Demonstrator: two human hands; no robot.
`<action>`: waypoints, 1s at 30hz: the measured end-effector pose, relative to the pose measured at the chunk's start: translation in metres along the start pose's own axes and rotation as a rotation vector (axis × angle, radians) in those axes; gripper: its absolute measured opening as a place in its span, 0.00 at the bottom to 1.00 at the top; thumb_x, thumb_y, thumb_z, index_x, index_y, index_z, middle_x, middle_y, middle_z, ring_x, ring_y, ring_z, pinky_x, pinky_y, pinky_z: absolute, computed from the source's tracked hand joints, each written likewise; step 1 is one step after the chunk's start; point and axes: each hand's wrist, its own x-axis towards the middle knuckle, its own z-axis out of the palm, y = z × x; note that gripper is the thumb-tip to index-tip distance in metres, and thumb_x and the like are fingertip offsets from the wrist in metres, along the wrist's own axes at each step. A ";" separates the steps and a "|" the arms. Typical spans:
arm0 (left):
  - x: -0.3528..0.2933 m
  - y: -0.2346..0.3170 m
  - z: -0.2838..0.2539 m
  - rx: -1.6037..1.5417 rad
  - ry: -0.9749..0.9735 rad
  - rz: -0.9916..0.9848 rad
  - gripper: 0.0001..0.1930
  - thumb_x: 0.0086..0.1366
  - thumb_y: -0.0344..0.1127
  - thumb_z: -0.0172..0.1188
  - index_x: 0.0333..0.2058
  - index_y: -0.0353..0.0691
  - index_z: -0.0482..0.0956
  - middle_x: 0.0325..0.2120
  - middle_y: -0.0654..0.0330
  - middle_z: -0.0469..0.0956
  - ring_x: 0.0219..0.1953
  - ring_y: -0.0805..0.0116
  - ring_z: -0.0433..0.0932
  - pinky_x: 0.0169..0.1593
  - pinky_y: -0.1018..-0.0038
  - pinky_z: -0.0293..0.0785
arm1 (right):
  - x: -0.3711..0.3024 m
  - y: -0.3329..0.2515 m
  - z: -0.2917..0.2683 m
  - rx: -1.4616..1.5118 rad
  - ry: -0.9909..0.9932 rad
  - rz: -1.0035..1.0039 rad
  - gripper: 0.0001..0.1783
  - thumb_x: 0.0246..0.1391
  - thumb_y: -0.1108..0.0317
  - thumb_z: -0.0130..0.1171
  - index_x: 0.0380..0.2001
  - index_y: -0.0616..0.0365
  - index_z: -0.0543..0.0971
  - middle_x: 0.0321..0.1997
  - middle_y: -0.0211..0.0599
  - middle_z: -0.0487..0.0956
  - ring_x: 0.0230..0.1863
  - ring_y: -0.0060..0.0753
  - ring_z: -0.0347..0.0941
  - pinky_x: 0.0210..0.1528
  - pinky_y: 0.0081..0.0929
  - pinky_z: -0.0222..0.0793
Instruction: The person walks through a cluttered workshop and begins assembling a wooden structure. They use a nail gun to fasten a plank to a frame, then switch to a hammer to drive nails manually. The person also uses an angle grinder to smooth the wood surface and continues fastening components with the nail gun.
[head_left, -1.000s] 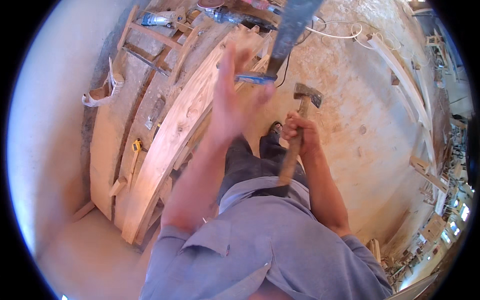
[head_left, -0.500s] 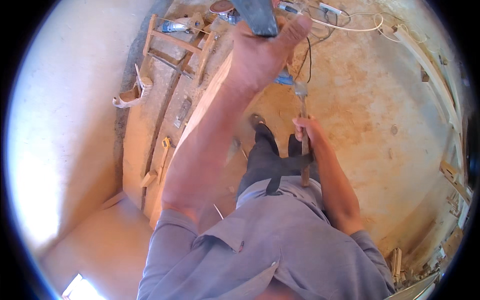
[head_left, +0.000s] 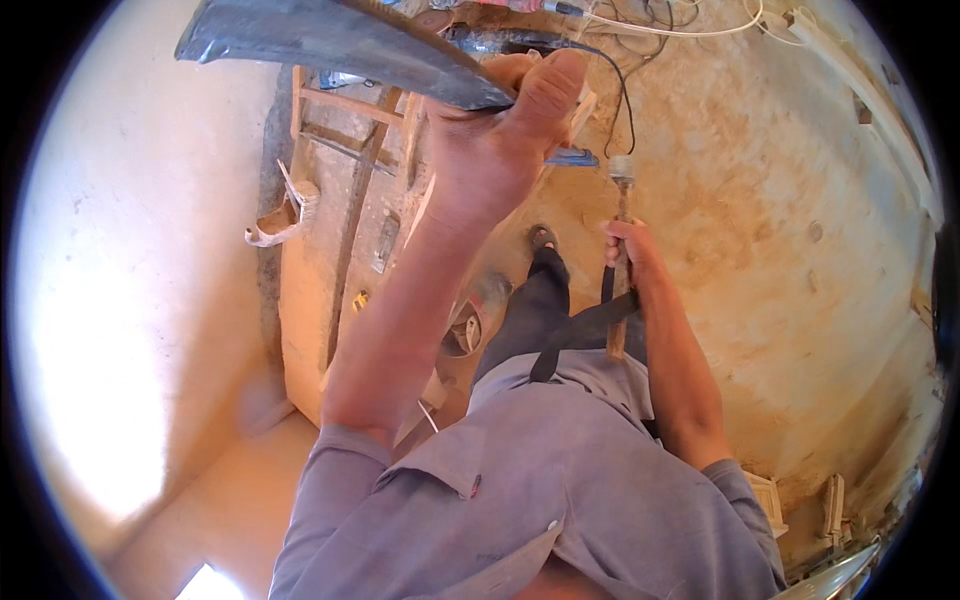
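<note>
My left hand [head_left: 490, 150] is raised close to the view, closed round the near end of a long, dark grey flat blade [head_left: 330, 45]. The blade reaches up and left, over the workbench, and its surface looks worn. Lower down, in front of my waist, my right hand [head_left: 632, 248] is wrapped round the wooden handle of a hammer [head_left: 621, 170]. Its small, light metal head points away from me, and the handle end lies near my shirt. A dark strap [head_left: 585, 330] crosses below that hand.
On the workbench [head_left: 305, 310] to the left lie a wooden frame saw [head_left: 352, 105], a brush [head_left: 305, 203] and a small flat tool [head_left: 384, 243]. Beside my leg stands a bucket [head_left: 468, 325]. Cables [head_left: 625, 85] run over the far floor, and long boards [head_left: 870, 120] line the right wall.
My left hand has turned and shifted slightly left and lower, and the blade has swung left so its length shows. My right hand keeps hold of the hammer; the whole view has shifted.
</note>
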 end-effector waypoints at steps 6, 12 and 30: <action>0.003 0.003 0.006 -0.008 -0.001 -0.006 0.20 0.73 0.37 0.59 0.20 0.39 0.72 0.12 0.65 0.64 0.15 0.74 0.62 0.25 0.69 0.66 | -0.002 0.027 -0.007 0.185 0.102 -0.047 0.11 0.53 0.69 0.66 0.32 0.57 0.72 0.20 0.31 0.71 0.15 0.28 0.68 0.17 0.29 0.63; -0.004 0.010 -0.007 -0.029 0.005 -0.064 0.20 0.70 0.37 0.62 0.18 0.39 0.73 0.12 0.67 0.66 0.15 0.78 0.63 0.23 0.73 0.63 | -0.024 0.003 0.030 0.007 0.098 -0.329 0.14 0.50 0.70 0.66 0.39 0.61 0.75 0.29 0.36 0.78 0.26 0.29 0.73 0.32 0.28 0.71; -0.048 -0.029 -0.094 0.216 -0.044 -0.012 0.23 0.61 0.36 0.71 0.52 0.34 0.77 0.45 0.55 0.82 0.46 0.67 0.79 0.51 0.71 0.75 | -0.035 -0.076 0.126 0.023 -0.249 -0.827 0.19 0.43 0.78 0.69 0.40 0.60 0.77 0.35 0.36 0.82 0.37 0.30 0.78 0.45 0.30 0.72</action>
